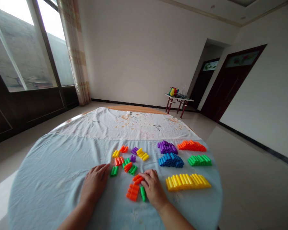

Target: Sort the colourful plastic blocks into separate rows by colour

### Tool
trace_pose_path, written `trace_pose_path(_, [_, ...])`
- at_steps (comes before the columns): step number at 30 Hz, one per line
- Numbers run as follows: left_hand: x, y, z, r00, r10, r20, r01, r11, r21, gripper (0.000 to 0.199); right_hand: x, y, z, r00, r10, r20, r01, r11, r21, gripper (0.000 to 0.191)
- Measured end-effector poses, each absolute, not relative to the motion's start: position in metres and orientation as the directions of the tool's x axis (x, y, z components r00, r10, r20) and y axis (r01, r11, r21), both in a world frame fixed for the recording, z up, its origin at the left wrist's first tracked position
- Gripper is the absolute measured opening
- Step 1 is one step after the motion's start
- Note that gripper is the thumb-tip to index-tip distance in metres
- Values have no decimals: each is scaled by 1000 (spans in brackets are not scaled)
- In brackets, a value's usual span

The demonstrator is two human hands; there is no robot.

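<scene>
My left hand (95, 181) lies flat on the cloth with its fingers stretched out, holding nothing, beside a green tube piece (114, 171). With its thumb and fingers, my right hand (154, 188) grips orange plastic tubes (137, 179). Just below them lies an orange cluster of tubes (132, 192). A single green tube (143, 194) rests close to my right thumb. Beyond my hands, loose tubes are scattered: yellow ones (142, 154), purple ones (134, 150), orange ones (119, 161) and green ones (132, 170).
On the right stand piles sorted by colour: purple (167, 147), orange (192, 145), blue (171, 160), green (199, 160) and yellow (188, 182). A blue and white cloth (62, 166) covers the round table. A small table (179, 98) with bags stands by the far wall.
</scene>
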State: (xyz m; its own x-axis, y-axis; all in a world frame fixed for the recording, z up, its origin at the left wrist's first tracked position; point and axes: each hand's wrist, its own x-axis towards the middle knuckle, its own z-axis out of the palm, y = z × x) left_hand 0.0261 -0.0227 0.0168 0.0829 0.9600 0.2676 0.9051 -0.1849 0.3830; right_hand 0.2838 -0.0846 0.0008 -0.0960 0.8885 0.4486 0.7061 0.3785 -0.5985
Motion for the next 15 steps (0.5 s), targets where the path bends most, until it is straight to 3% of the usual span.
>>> trace_pose_path(7, [24,-23,17,93,958,270,897,-198,395,42,284,-85,3,-68,878,473,704,379,-601,20])
trace_pose_path(15, [24,-23,19,112,960,256,895,-210,394,43,283,-85,4,-2,860,510,743,343,-575,23])
